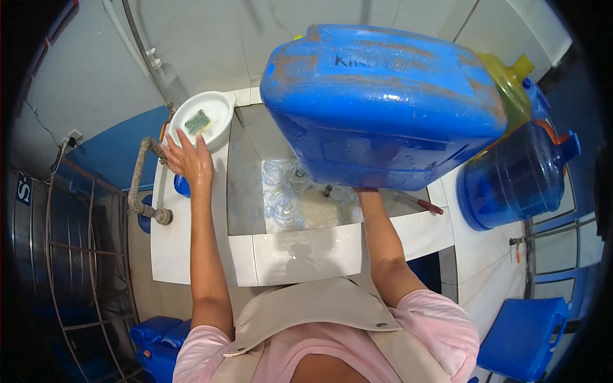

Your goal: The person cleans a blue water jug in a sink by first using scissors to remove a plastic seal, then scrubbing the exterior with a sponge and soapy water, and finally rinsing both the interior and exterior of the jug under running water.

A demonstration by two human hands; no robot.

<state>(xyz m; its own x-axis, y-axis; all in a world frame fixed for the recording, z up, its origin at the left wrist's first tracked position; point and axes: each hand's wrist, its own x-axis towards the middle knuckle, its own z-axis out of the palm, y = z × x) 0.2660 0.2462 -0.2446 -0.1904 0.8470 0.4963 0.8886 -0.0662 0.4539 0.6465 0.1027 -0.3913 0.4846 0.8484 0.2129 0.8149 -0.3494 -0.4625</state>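
My left hand point(189, 160) is held with fingers spread at the near edge of a white plastic basin point(227, 103). A green scouring sponge point(197, 122) lies in the basin among suds. A large blue plastic water jug point(378, 115), wet and scuffed, is tilted above the tiled sink point(245, 191). My right forearm reaches to the jug's lower edge; only a bit of my right hand point(368, 190) shows, the rest is hidden behind the jug, so its grip cannot be seen. Clear round plastic pieces point(286, 209) lie in the sink bottom.
A red-handled tool point(430, 207) rests across the sink's right rim. Right of it lies a round blue water bottle point(515, 174), with a yellow container point(507, 81) behind. A metal pipe point(139, 177) rises at the left; a pump bottle point(165, 76) stands behind the basin. Another blue jug point(522, 337) is lower right.
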